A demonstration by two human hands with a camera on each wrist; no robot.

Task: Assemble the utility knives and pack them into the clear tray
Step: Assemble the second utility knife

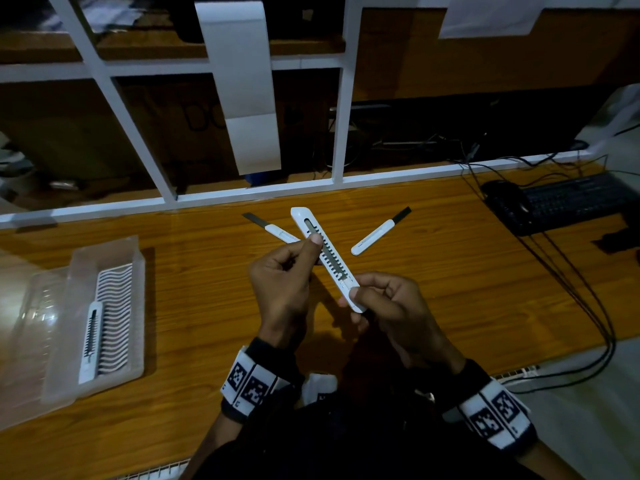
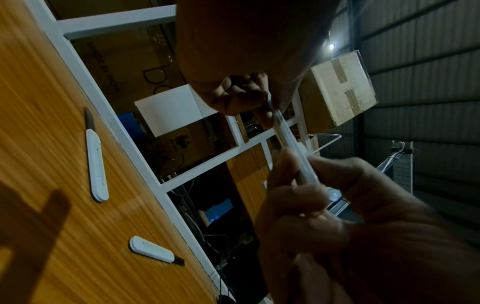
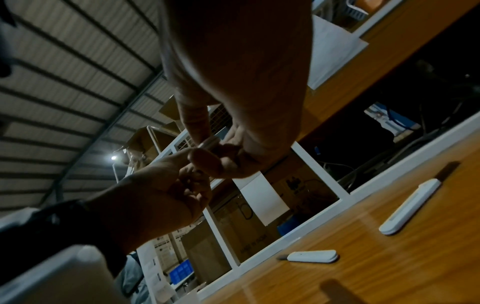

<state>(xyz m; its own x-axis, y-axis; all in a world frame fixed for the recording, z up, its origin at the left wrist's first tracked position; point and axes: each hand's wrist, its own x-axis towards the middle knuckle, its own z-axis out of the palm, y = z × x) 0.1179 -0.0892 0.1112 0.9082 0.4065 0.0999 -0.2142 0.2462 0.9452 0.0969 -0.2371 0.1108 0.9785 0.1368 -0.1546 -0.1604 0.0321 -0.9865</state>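
Observation:
Both hands hold one white utility knife [image 1: 325,258] with a notched slot, raised over the wooden table and pointing away to the left. My left hand [image 1: 310,247] grips its middle, thumb on the slot. My right hand [image 1: 355,299] pinches its near end. The left wrist view shows this knife [image 2: 293,148] edge-on between the two hands. Two more white knives [image 1: 277,232] [image 1: 375,239] lie beyond the hands with dark blades sticking out. The clear tray [image 1: 107,247] sits at the left with one knife [image 1: 90,341] lying in its ribbed bed.
A black keyboard [image 1: 575,202] and mouse [image 1: 505,199] sit at the right, with cables [image 1: 571,289] trailing off the table's right edge. A white shelf frame [image 1: 242,194] borders the table's far edge. A white paper strip [image 1: 242,81] hangs on it.

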